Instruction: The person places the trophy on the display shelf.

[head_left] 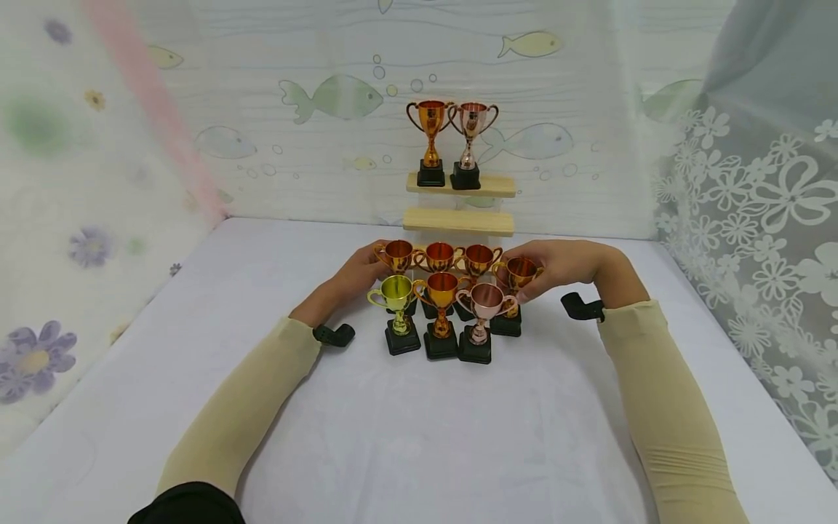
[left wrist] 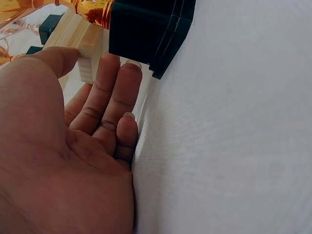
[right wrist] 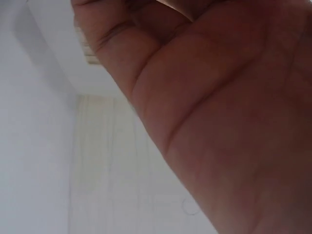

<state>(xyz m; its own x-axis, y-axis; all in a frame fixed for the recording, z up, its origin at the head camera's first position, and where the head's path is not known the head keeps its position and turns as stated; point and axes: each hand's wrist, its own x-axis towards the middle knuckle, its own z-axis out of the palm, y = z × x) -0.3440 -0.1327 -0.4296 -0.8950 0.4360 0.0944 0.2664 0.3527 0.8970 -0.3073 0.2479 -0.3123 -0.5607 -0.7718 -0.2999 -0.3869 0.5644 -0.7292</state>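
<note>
Several trophies on black bases crowd together on the white table in the head view. My right hand (head_left: 563, 266) grips the rightmost gold trophy (head_left: 520, 273) by its cup, thumb in front. Beside the back-left gold trophy (head_left: 398, 255), my left hand (head_left: 360, 273) is low at the end of the wooden display stand (left wrist: 88, 46). Its thumb lies against the wood there, with the index finger partly hidden behind. The other fingers reach toward a black base (left wrist: 146, 31). A yellow-green trophy (head_left: 397, 295), an orange-gold one (head_left: 441, 291) and a pinkish one (head_left: 487, 302) form the front row.
On the stand's top shelf (head_left: 500, 187) are a gold trophy (head_left: 432, 120) and a rose-silver trophy (head_left: 468, 124). The middle shelf (head_left: 458, 222) is below them. A fish-print curtain (head_left: 576, 80) hangs behind, and a lace curtain (head_left: 785, 240) borders the right side.
</note>
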